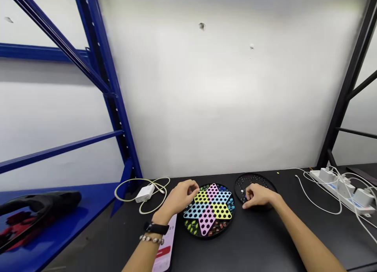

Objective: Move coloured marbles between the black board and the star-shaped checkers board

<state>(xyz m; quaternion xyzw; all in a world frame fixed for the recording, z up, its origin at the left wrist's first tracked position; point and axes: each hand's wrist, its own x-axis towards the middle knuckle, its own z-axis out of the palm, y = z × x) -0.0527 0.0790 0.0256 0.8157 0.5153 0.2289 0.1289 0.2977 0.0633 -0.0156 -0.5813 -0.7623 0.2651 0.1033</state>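
A round black Chinese checkers board [208, 209] lies on the black table, its star in pink, yellow and blue with rows of dark holes. Coloured marbles [193, 227] sit in pockets around the star. Over the upper left rim is my left hand [183, 194], fingers curled and pinched together; whatever they hold is hidden. My right hand [258, 195] is closed too, thumb against curled fingers, above a second round black tray [266, 182] with small shiny specks in it. What the right fingers grip, if anything, cannot be made out.
A phone with a lit pink screen [165, 251] lies under my left forearm. A white charger [145, 193] with a looped cable is at the left. To the right is a power strip [341, 191] with plugs and cables. Blue shelving [118, 107] stands left; a white wall [224, 87] rises behind.
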